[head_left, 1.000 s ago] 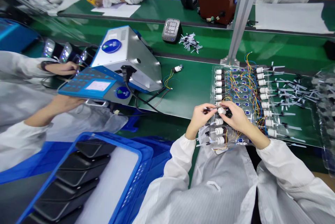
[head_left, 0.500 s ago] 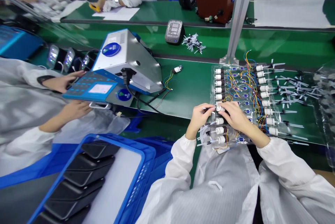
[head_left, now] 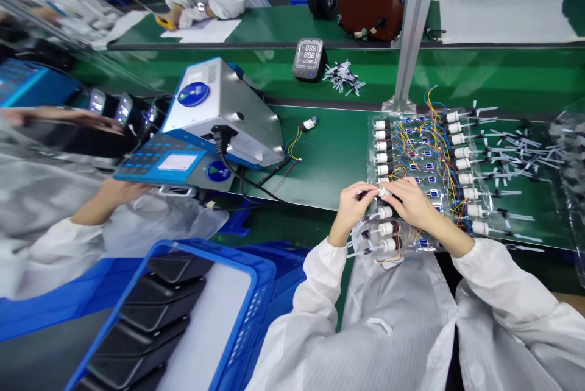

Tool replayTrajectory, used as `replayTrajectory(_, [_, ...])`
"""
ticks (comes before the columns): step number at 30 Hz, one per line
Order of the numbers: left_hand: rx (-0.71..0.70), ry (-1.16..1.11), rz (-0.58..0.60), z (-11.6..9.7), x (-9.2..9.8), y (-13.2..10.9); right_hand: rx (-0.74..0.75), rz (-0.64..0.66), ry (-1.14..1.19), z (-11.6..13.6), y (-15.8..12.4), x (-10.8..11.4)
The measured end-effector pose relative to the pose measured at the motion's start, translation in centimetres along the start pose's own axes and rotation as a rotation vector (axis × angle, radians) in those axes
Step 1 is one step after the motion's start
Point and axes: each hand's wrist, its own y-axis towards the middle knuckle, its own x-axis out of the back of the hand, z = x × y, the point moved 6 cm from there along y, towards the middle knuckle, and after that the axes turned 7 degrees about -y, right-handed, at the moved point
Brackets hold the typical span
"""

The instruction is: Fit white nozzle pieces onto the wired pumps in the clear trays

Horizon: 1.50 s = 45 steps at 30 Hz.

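Observation:
My left hand (head_left: 351,206) and my right hand (head_left: 410,203) meet over the near edge of a clear plastic tray (head_left: 371,135). Both pinch a small white cylindrical component (head_left: 382,192), and my fingers hide most of it. Similar white components with dark ends (head_left: 384,229) sit in rows along both sides of the tray. Red, yellow and blue wires (head_left: 429,147) run across its middle, among small blue-and-white parts (head_left: 429,194).
A silver-and-blue machine with a keypad (head_left: 214,117) stands left, with a co-worker's hand (head_left: 119,192) near it. A blue crate of black items (head_left: 159,312) lies near left. Loose white-and-black pieces (head_left: 516,153) cover the bench right of the tray, beside a metal post (head_left: 414,31).
My hands stay on the white component, shifting only slightly. The whole view has drifted a little. The co-worker's hands have moved, with the upper one now farther left of the machine.

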Motion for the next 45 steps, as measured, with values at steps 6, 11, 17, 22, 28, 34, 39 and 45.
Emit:
replayTrajectory(6, [-0.041, 0.025, 0.054, -0.1, -0.2, 0.1, 0.032, -0.001, -0.034, 0.0, -0.1, -0.3])
replayTrajectory(11, [-0.105, 0.052, 0.122, -0.4, 0.1, 0.2, 0.054, 0.005, -0.055, 0.2, 0.0, -0.3])
replayTrajectory(17, [-0.077, 0.068, 0.189, 0.1, 1.1, 0.0, 0.076, 0.005, -0.051, 0.2, -0.1, -0.1])
replayTrajectory(22, [-0.110, 0.072, 0.127, 0.2, 1.0, 0.0, 0.086, -0.003, -0.055, 0.1, -0.1, -0.2])
replayTrajectory(28, [-0.130, 0.064, 0.127, 0.1, 0.6, -0.1, 0.099, -0.013, -0.052, 0.1, 0.0, -0.2])
replayTrajectory(34, [-0.123, 0.037, 0.145, 0.1, 0.4, 0.0, 0.097, -0.023, -0.013, 0.0, 0.1, -0.2])
replayTrajectory(39, [-0.156, 0.034, 0.158, 0.2, 0.1, 0.2, 0.103, -0.009, 0.000, -0.3, -0.1, -0.1])
replayTrajectory(45, [-0.162, 0.083, 0.226, -0.7, 0.1, -0.3, 0.108, 0.062, -0.109, -0.4, 0.0, 0.2])
